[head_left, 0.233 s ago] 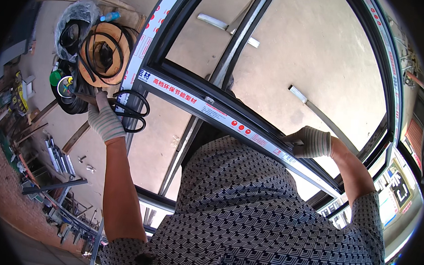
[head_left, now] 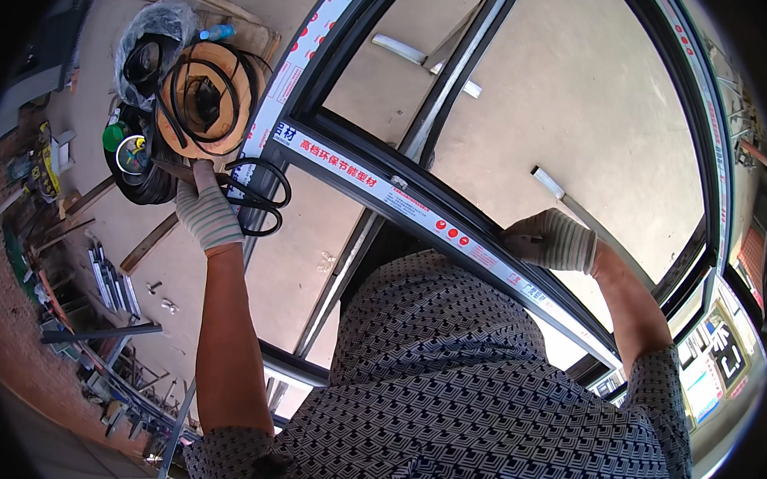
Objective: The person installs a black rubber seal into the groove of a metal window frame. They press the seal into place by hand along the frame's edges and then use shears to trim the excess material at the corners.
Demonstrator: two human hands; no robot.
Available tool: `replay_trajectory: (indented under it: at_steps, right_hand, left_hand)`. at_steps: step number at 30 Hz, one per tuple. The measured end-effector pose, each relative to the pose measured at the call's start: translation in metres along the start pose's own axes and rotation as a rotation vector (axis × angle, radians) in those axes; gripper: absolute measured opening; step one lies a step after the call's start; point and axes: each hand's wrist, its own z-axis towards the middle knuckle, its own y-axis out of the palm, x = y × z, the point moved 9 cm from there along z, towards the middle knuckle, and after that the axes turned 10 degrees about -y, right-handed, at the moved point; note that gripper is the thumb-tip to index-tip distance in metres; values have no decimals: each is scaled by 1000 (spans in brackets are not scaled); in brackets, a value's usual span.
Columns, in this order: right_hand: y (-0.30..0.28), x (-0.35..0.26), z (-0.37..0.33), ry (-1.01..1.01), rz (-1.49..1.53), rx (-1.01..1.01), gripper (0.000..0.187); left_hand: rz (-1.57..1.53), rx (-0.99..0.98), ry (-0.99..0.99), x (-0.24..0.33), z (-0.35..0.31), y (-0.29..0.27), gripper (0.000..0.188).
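Note:
Both my hands wear striped, light-coloured gloves with darker finger parts. My left hand (head_left: 206,208) is closed round the middle of a pair of scissors (head_left: 269,180). Their large black handle loops lie over the frame's left bar, and the blades point left toward a round tin (head_left: 133,154). On the right, my right hand (head_left: 557,240) rests on the crossbar (head_left: 411,215) of a dark window frame partly covered in printed white film. Its fingers are bent together at the bar's black inner edge; whatever they pinch, if anything, is hidden.
Left of the frame are a wooden spool (head_left: 220,135) with black rubber strip, a clear plastic bag (head_left: 176,20) and a blue bottle (head_left: 217,32). Metal profiles (head_left: 547,181) lie below the frame. Farther left, scrap pieces (head_left: 112,282) lie on the floor.
The view has shifted, so the scene sits a little farther right. My right hand has slid slightly left along the crossbar, its fingers curled more. My left hand still grips the scissors.

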Motion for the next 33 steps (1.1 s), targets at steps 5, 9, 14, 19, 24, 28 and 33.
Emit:
replay_trajectory:
  at_steps: [5, 9, 14, 19, 24, 28, 33]
  right_hand:
    - [-7, -84, 56, -114, 17, 250, 26]
    - [-24, -132, 109, -234, 46, 430, 29]
    - [-24, -193, 168, -315, -151, 467, 49]
    - [-5, -219, 206, -209, -41, 449, 49]
    - [-4, -202, 214, -236, 116, 460, 40]
    - [-6, -194, 221, -209, 173, 455, 38]
    - [-3, -190, 225, -123, 274, 522, 42]
  left_hand:
    - [-50, -4, 86, -9, 9, -3, 48]
    - [-55, -42, 140, -1, 7, 0, 45]
    - [28, -20, 88, 3, 2, 2, 50]
    - [38, -26, 104, 10, -6, -1, 53]
    - [13, -48, 120, 23, -15, 5, 48]
    - [76, -67, -25, 34, -28, 6, 49]
    - [68, -56, 19, 20, -17, 3, 48]
